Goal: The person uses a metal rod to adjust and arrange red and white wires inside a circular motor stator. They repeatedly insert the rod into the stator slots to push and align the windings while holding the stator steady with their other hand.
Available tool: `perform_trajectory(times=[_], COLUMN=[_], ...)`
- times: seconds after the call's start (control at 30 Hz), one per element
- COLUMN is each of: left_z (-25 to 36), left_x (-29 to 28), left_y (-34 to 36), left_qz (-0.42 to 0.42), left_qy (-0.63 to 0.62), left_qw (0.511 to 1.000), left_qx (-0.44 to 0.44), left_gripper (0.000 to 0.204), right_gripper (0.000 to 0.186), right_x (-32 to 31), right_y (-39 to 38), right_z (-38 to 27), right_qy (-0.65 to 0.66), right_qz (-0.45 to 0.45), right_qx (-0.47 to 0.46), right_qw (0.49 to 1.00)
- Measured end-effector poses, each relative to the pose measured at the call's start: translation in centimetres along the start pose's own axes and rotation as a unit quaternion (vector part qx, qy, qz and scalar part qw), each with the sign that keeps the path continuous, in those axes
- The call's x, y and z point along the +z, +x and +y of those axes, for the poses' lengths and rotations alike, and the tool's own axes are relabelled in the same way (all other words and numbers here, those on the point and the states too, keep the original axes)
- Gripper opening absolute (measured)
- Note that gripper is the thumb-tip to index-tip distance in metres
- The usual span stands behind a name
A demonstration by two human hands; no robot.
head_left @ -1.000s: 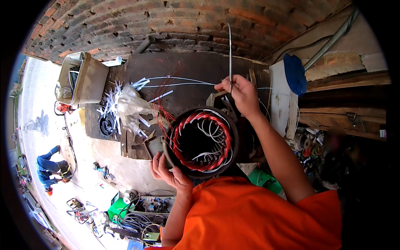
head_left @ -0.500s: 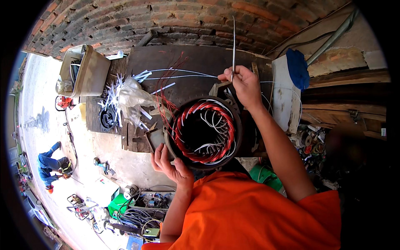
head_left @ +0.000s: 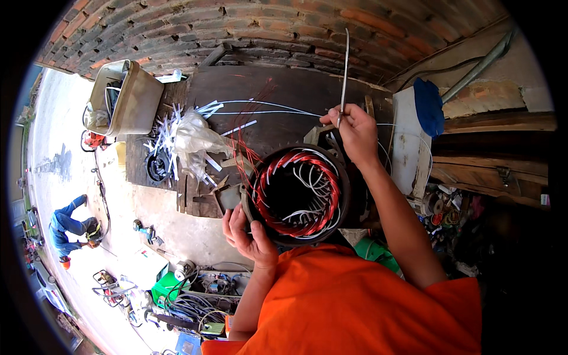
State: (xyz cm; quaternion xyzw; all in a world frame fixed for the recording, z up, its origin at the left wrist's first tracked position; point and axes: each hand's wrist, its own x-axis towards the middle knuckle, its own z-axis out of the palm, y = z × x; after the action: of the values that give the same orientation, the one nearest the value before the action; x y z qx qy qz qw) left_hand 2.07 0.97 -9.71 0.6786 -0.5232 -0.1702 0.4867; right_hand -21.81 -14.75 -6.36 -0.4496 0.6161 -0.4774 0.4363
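A round motor stator lies in front of me, its bore facing up. Red-wrapped coil ends and white leads ring the dark opening. My left hand grips the housing's near left edge, thumb apart from the bent fingers. Beyond the far right rim, my right hand is closed around a long thin metal tool that points up and away. A white cord runs across the bench to those fingers; whether they pinch it too, I cannot tell. Loose red wires rise from the stator's left side.
White strips and a crumpled clear plastic bag lie on the dark bench, beside a beige bucket. A brick wall stands behind. Cables and tools cover the floor at lower left. Another person bends down at far left.
The view has shifted a little, moving most things slightly right in the picture. My right hand keeps its hold on the tool, and my left hand stays at the stator's edge.
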Motion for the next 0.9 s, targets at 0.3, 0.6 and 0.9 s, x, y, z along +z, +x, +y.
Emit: perform_trajectory(times=[0.3, 0.6, 0.9], left_z=[-1.2, -3.2, 1.8], left_x=[-1.0, -1.0, -9.1], left_y=[6.3, 12.3, 7.2], left_qz=[-0.104, -0.234, -0.342], left_qy=[-0.017, -0.060, -0.178], left_qw=[0.993, 0.964, 0.898], left_qx=[0.061, 0.107, 0.210], left_gripper=[0.034, 0.027, 0.041], right_gripper=[0.023, 0.021, 0.018], right_x=[-2.4, -3.6, -2.1], right_y=[-4.4, -9.8, -21.7], right_z=[0.1, -1.2, -13.1], right_qy=[-0.013, -0.030, 0.148], right_qz=[0.066, 0.134, -0.258], right_qx=[0.018, 0.029, 0.447], right_qw=[0.998, 0.990, 0.843])
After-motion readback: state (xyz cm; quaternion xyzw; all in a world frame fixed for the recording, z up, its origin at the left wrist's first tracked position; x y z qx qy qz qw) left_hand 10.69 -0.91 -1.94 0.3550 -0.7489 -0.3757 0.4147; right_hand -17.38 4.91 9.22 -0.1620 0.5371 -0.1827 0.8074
